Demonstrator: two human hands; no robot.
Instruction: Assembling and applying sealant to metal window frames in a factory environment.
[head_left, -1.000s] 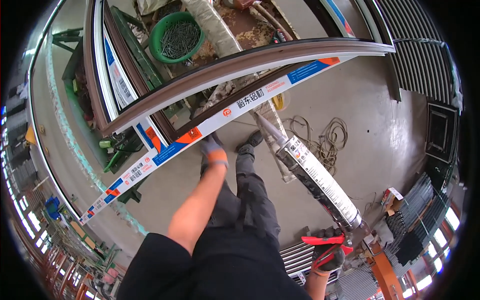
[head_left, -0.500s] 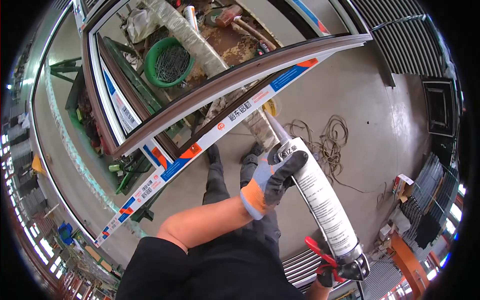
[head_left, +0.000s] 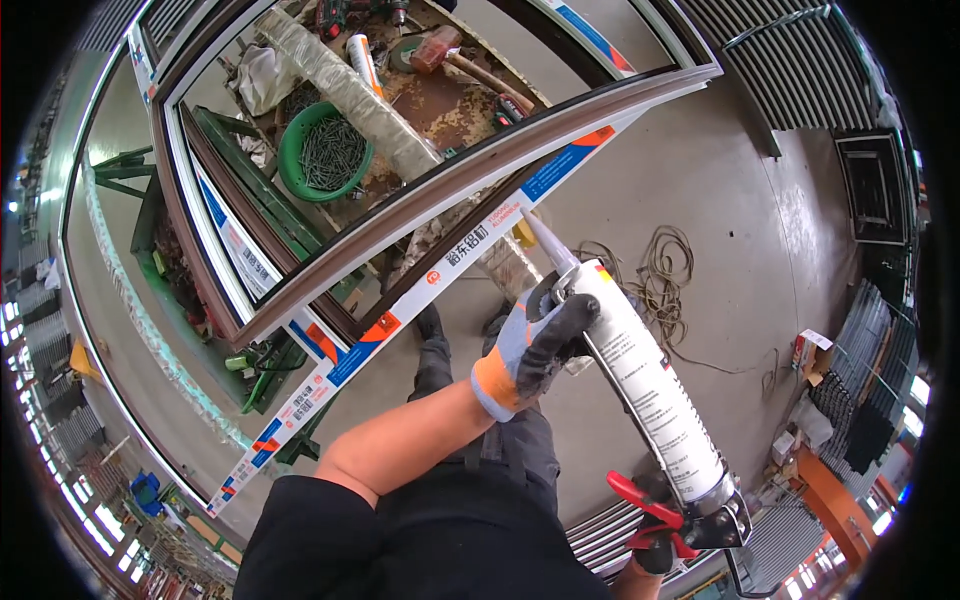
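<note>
Grey concrete floor (head_left: 740, 190) spreads out to the right, with a loose coil of cord (head_left: 662, 268) lying on it. On the left a brown window frame (head_left: 450, 190) rests over a cluttered workbench (head_left: 440, 100), where a green bowl of screws (head_left: 326, 152) sits at the far side. The person's left hand (head_left: 530, 345), in a grey and orange glove, has its fingers wrapped around the front end of a caulking gun (head_left: 650, 385), whose nozzle tip touches the taped frame edge. Near the lower right, the right hand (head_left: 655, 545) is closed on the gun's red trigger handle (head_left: 645, 505).
</note>
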